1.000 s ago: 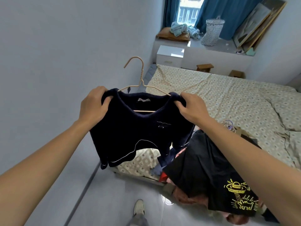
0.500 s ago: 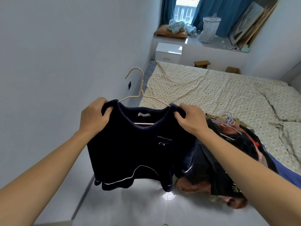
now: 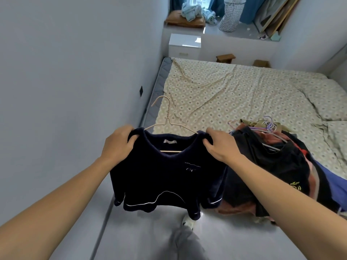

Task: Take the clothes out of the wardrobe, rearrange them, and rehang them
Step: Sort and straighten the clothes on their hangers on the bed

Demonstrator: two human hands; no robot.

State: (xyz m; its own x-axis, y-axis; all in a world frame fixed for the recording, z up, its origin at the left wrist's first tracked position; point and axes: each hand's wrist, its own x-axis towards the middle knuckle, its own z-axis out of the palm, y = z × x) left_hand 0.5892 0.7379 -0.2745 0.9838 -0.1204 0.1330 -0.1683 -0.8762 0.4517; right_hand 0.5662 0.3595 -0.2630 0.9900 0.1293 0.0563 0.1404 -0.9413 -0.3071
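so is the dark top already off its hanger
No, the dark top hangs on the beige hanger, with the left hand and right hand gripping its shoulders.

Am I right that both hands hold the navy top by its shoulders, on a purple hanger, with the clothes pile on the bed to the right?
Not quite: the hanger is pale beige, as the head view shows; purple hangers lie on the clothes pile. The rest stands: the left hand and right hand hold the navy top by its shoulders.
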